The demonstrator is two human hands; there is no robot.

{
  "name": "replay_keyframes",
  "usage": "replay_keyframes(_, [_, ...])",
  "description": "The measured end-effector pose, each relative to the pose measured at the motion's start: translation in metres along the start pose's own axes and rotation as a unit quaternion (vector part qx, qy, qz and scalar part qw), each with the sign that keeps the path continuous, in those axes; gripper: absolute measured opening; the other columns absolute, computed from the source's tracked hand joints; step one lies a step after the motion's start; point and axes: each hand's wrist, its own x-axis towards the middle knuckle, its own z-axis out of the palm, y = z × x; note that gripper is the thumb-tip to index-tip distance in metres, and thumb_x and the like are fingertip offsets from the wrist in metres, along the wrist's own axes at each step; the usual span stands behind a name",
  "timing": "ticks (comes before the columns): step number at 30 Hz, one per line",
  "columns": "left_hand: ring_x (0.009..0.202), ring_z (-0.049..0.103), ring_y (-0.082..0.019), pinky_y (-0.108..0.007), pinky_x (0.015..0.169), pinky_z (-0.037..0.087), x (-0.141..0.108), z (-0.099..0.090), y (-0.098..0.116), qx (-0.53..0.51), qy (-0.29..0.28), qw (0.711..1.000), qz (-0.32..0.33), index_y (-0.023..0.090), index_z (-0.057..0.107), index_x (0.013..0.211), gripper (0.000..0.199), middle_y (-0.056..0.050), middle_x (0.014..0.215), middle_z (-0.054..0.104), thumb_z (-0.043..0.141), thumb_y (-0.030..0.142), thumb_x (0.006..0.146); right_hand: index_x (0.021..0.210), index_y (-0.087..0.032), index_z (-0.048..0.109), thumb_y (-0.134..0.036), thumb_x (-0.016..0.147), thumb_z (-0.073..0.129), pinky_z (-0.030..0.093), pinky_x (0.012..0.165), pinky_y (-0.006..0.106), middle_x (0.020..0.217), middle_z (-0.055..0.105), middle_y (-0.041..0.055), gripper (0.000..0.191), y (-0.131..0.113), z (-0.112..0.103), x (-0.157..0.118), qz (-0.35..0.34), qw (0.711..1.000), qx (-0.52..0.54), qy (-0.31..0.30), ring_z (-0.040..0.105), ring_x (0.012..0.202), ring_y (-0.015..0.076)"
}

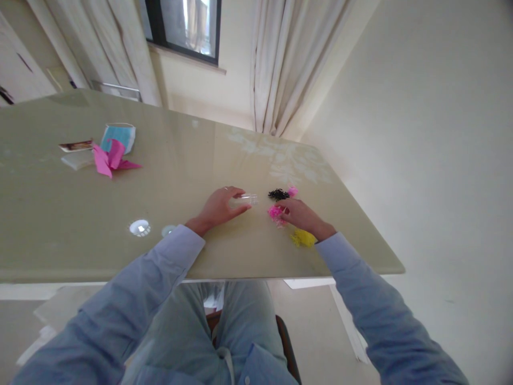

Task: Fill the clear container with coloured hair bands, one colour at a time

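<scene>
My left hand (219, 207) is closed round a small clear container (251, 199), its open-looking end pointing right, thumb on the near side and fingers on the far side. To the right, my right hand (301, 215) has its fingertips closed at a loose pile of small bright pink pieces (274, 213). Just beyond those fingers lies a heap of thin black pieces (278, 194), with a smaller pink clump (293, 191) beside it. A yellow pile (301, 238) sits under my right wrist, partly covered. The pieces are too small to identify.
On the table's (192, 155) far left lie a folded pink paper shape (114, 158), a blue face mask (119, 136), a small printed card (76, 146) and a whitish packet (78, 160). Light reflects off the glossy top. A wall (433, 160) stands at the right.
</scene>
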Motion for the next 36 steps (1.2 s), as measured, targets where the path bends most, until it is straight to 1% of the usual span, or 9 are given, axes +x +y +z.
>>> replay_keyframes(7, [0.093,0.07,-0.025,-0.039,0.087,0.054,-0.001,-0.001,0.001,0.007,-0.004,1.0,0.005,0.019,0.07,0.109,0.046,-0.008,0.101,0.076,0.065,0.056,0.084,0.09,-0.015,0.075,-0.015,0.084,0.064,0.043,0.073,0.027,0.087,0.073,0.0082,0.013,0.001,0.011,-0.005,-0.029,0.997,0.002,0.068,0.061,0.079,0.0193])
replay_keyframes(12, [0.095,0.07,-0.025,-0.039,0.089,0.054,0.0,-0.001,0.002,0.003,-0.002,1.0,-0.003,0.02,0.071,0.108,0.046,-0.008,0.102,0.076,0.065,0.057,0.083,0.089,-0.017,0.078,-0.02,0.085,0.065,0.044,0.07,0.026,0.083,0.074,0.0053,0.014,0.003,0.009,-0.013,-0.037,0.993,0.06,0.097,0.061,0.073,0.0167])
replay_keyframes(16, [0.096,0.07,-0.025,-0.039,0.09,0.054,0.0,-0.001,0.003,0.005,-0.009,1.0,-0.001,0.018,0.071,0.109,0.047,-0.009,0.102,0.076,0.065,0.057,0.083,0.092,-0.018,0.08,-0.022,0.083,0.067,0.045,0.069,0.026,0.081,0.076,0.0043,0.016,0.007,0.004,-0.017,-0.014,0.987,0.103,0.125,0.062,0.07,0.0161])
replay_keyframes(21, [0.095,0.07,-0.024,-0.038,0.089,0.053,-0.001,-0.002,0.003,0.007,-0.009,1.0,0.003,0.019,0.071,0.108,0.044,-0.008,0.101,0.075,0.065,0.056,0.084,0.089,-0.019,0.082,-0.025,0.079,0.071,0.047,0.068,0.028,0.08,0.077,0.0048,0.017,0.013,-0.001,-0.018,0.018,0.978,0.152,0.139,0.065,0.068,0.0168])
replay_keyframes(24, [0.095,0.07,-0.024,-0.038,0.089,0.053,-0.001,-0.002,0.003,0.006,-0.006,1.0,0.003,0.019,0.071,0.108,0.044,-0.008,0.1,0.075,0.064,0.056,0.084,0.086,-0.019,0.082,-0.028,0.076,0.072,0.05,0.066,0.029,0.074,0.077,0.0043,0.017,0.016,-0.001,-0.019,0.042,0.964,0.221,0.144,0.066,0.066,0.0174])
replay_keyframes(26, [0.094,0.07,-0.025,-0.038,0.089,0.054,-0.001,-0.002,0.003,0.004,-0.004,1.0,0.004,0.019,0.071,0.108,0.045,-0.008,0.1,0.075,0.064,0.056,0.084,0.086,-0.018,0.082,-0.033,0.074,0.074,0.053,0.066,0.03,0.072,0.076,0.0041,0.021,0.015,-0.001,-0.02,0.063,0.938,0.311,0.139,0.068,0.065,0.0183])
replay_keyframes(31, [0.092,0.07,-0.025,-0.039,0.087,0.054,-0.001,-0.002,0.002,0.005,-0.005,1.0,0.004,0.019,0.07,0.107,0.045,-0.008,0.099,0.075,0.063,0.057,0.084,0.084,-0.017,0.081,-0.04,0.063,0.087,0.06,0.073,0.033,0.077,0.077,0.0032,0.032,0.007,-0.001,-0.024,0.106,0.843,0.503,0.156,0.07,0.068,0.0168])
replay_keyframes(33, [0.092,0.07,-0.025,-0.038,0.087,0.053,-0.001,-0.001,0.001,0.005,-0.002,1.0,0.005,0.019,0.07,0.106,0.045,-0.008,0.099,0.075,0.064,0.057,0.083,0.081,-0.017,0.079,-0.04,0.059,0.091,0.061,0.074,0.031,0.08,0.077,0.0021,0.034,0.0,-0.001,-0.027,0.123,0.795,0.567,0.177,0.07,0.07,0.0154])
replay_keyframes(36, [0.092,0.07,-0.025,-0.038,0.087,0.054,-0.001,0.0,0.0,0.007,0.001,1.0,0.007,0.02,0.07,0.106,0.044,-0.008,0.098,0.075,0.063,0.058,0.083,0.078,-0.019,0.075,-0.04,0.055,0.095,0.063,0.072,0.027,0.08,0.076,-0.0002,0.036,-0.013,0.0,-0.032,0.137,0.711,0.661,0.198,0.07,0.07,0.0126])
